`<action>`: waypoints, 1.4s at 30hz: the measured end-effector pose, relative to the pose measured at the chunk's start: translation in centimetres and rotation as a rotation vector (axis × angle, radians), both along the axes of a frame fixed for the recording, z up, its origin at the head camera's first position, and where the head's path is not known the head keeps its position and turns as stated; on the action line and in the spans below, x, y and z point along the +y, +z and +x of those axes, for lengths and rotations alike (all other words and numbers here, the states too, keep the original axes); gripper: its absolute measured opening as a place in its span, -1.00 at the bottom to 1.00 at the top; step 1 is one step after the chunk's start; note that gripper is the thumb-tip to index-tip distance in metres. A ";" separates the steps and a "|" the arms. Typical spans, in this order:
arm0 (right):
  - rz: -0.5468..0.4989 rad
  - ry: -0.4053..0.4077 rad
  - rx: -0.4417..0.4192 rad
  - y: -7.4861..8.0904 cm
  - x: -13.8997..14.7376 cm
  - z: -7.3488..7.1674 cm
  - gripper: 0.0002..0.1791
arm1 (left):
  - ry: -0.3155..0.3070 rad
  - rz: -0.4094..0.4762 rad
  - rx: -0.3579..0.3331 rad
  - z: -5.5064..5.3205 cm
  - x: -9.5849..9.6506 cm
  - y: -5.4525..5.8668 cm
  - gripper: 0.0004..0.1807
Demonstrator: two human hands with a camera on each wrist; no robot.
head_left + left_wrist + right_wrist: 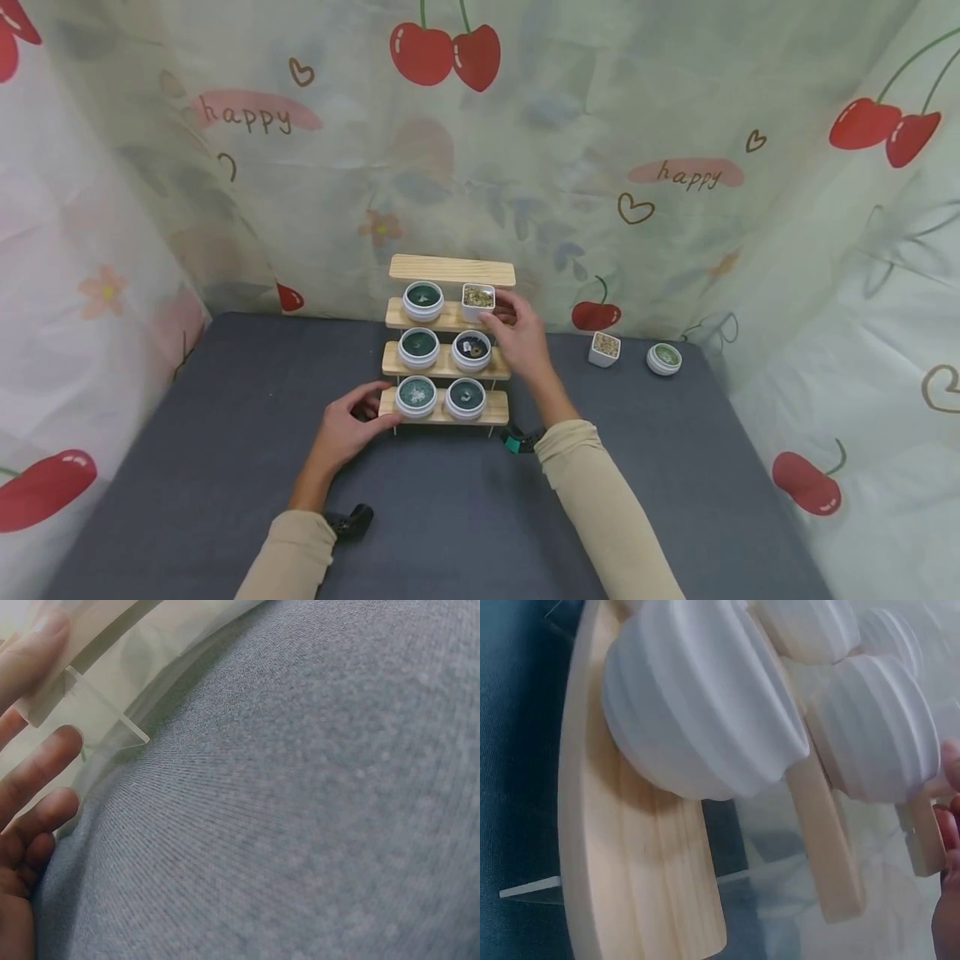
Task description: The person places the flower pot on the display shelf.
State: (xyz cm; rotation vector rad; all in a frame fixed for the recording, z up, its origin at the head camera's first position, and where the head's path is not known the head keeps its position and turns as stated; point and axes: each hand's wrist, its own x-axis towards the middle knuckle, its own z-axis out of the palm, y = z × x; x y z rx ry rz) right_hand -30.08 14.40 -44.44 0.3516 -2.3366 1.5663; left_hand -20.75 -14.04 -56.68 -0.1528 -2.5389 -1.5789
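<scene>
A wooden tiered stand (452,269) rises in several steps on thin legs. My left hand (347,429) grips the left end of its lowest shelf, with the thumb on the wood in the left wrist view. Up on the second shelf from the top, my right hand (525,337) holds a square white pot (477,315) with greenish-brown bits inside. Beside that pot is a round white pot (423,312) with a dark green top. The two lower shelves carry pairs of similar ribbed pots, such as this large one (705,697) in the right wrist view.
On the right of the grey table (645,467) stand another square pot (604,350) and a round pot (663,359). A cherry-printed curtain (337,192) hangs behind and at both sides. The stand's top shelf bears no pot.
</scene>
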 end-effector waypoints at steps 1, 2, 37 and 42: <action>0.011 -0.005 -0.008 0.0 0.0 0.0 -0.50 | -0.001 0.000 -0.001 0.0 0.0 0.0 -0.37; 0.028 -0.012 -0.014 0.0 -0.1 -0.1 -0.51 | -0.001 0.002 -0.002 0.0 0.0 0.0 -0.37; 0.248 -0.371 -0.050 -6.3 14.8 -0.5 -0.11 | 0.010 0.001 -0.021 0.1 0.0 -0.3 -0.37; 0.258 -0.422 -0.139 -7.6 16.4 -0.3 0.02 | 0.005 0.002 -0.011 0.0 -0.1 -0.3 -0.38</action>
